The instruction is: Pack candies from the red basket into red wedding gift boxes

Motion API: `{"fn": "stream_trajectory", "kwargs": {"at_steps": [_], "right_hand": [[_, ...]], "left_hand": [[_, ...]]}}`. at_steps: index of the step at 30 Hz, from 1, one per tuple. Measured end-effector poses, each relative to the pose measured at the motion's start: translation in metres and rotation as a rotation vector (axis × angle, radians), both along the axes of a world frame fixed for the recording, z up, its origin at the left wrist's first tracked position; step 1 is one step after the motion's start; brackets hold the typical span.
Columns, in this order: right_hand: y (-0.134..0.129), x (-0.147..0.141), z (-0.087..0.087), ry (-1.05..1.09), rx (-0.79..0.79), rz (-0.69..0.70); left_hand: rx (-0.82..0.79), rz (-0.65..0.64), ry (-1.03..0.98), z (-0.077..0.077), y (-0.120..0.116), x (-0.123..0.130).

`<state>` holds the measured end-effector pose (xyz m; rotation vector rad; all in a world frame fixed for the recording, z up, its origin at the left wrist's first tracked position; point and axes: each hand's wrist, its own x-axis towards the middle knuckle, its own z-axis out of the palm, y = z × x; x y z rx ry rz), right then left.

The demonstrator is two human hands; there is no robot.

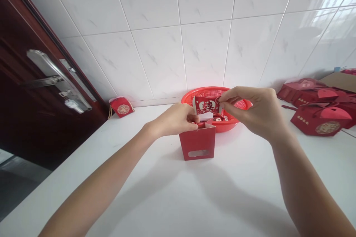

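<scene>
White tabletop (161,200) against a tiled wall (155,55). Red packet (207,105) at the open top of a red box (198,143), pinched in the right hand (251,113); left hand (178,118) clamped on the box's rim. Red basket (226,127) behind.

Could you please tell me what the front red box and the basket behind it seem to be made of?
The box looks like matte card: its flat walls are thin, with pale upper edges. The basket is probably slightly glossy plastic: smooth rim, finely perforated wall.

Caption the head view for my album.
Left hand on a red box, right hand pinching a red-and-white packet.
</scene>
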<state>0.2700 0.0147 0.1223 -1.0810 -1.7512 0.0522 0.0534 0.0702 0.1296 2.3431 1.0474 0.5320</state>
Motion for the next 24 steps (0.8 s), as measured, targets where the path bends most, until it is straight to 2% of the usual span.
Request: {"fn": "stream_trajectory", "kwargs": {"at_steps": [8, 14, 20, 24], "right_hand": [[0.000, 0.001, 0.000, -0.007, 0.005, -0.018], [-0.001, -0.001, 0.002, -0.013, -0.013, -0.018], [-0.001, 0.000, 0.002, -0.037, -0.028, 0.015], [0.000, -0.001, 0.003, -0.056, -0.042, 0.041]], "left_hand": [[-0.079, -0.052, 0.141, 0.000, 0.011, 0.002], [-0.112, -0.065, 0.111, -0.002, 0.009, -0.003], [-0.054, -0.045, 0.107, -0.004, 0.005, -0.011], [-0.042, -0.056, 0.026, -0.014, 0.002, -0.017]]}}
